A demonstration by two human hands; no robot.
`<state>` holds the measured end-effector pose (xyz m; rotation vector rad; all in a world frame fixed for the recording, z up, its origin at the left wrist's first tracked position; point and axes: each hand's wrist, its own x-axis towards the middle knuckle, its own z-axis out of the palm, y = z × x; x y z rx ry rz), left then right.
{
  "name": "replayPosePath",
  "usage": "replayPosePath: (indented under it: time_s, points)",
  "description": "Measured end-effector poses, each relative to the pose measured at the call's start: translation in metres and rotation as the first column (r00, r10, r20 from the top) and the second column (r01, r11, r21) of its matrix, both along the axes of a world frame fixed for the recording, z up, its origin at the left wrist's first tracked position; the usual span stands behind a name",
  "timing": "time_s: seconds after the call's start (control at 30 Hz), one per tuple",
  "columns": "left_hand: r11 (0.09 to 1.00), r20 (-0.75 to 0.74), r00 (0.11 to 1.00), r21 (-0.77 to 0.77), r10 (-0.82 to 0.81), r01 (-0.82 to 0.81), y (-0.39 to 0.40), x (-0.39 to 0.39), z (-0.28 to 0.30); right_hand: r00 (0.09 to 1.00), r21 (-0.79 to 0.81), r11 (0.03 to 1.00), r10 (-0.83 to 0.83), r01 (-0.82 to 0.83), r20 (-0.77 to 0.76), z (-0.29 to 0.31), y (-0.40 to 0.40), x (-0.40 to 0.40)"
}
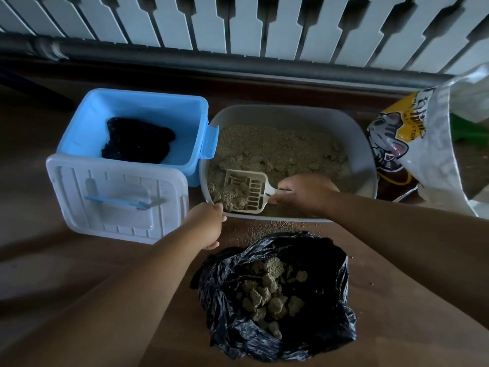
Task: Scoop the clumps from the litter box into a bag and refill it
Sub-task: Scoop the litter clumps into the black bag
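**Clumps in the scoop, bag waiting below**

Nearest of all sits one black bag (275, 298), mouth open, a heap of clumps (270, 295) already inside; too many overlap to count them surely. Just beyond the bag lies one grey litter box (288, 115), with spilled grains (264, 229) on the floor between the two.

One cream scoop (244, 193) rests at the box's near left corner, carrying a load of clumped litter. The right hand (304, 193) has its fingers curled round the scoop handle. The left hand (207, 225) grips the box's near rim, steadying it.

To finish this scoop well, I would judge a gentle shake over the box wise, letting loose grains fall through the slots, then a level lift straight back over the bag's mouth before tipping, so less scatters.

Left of the box stand one blue bin (132, 107) and its one white lid (116, 200). Right of the box leans one bag of fresh litter (412, 144), ready for refilling.
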<state>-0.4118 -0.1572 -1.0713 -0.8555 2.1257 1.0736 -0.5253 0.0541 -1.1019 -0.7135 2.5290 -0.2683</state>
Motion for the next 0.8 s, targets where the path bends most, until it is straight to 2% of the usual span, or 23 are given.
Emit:
replayPosePath:
  time_s: [0.17, 0.43, 0.5, 0.6, 0.67, 0.8]
  points:
    - [0.988, 0.034, 0.991, 0.075, 0.129, -0.132, 0.001, 0.008, -0.005, 0.997, -0.051, 0.997, -0.062, 0.065, 0.049, 0.002, 0.01, 0.004]
    - [0.98, 0.096, 0.978, 0.057, 0.186, -0.192, 0.002, 0.012, 0.011, 0.99, -0.127, 0.982, -0.136, 0.138, 0.027, 0.028, 0.036, 0.008]
    - [0.989, 0.125, 0.984, 0.066, 0.126, -0.135, 0.001, 0.015, 0.015, 0.99, -0.113, 0.984, -0.137, 0.138, 0.019, 0.033, 0.046, 0.012]
    - [0.994, 0.123, 0.987, 0.054, -0.106, 0.1, -0.002, 0.022, 0.018, 0.988, -0.125, 0.98, -0.153, 0.156, 0.035, 0.04, 0.062, 0.017]
    - [0.969, 0.154, 0.957, 0.051, -0.247, 0.242, -0.004, 0.025, 0.018, 0.984, -0.124, 0.977, -0.171, 0.175, 0.042, 0.047, 0.07, 0.021]
    - [0.903, 0.231, 0.877, 0.013, -0.421, 0.43, -0.002, 0.029, 0.022, 0.986, -0.113, 0.979, -0.164, 0.168, 0.041, 0.06, 0.083, 0.029]
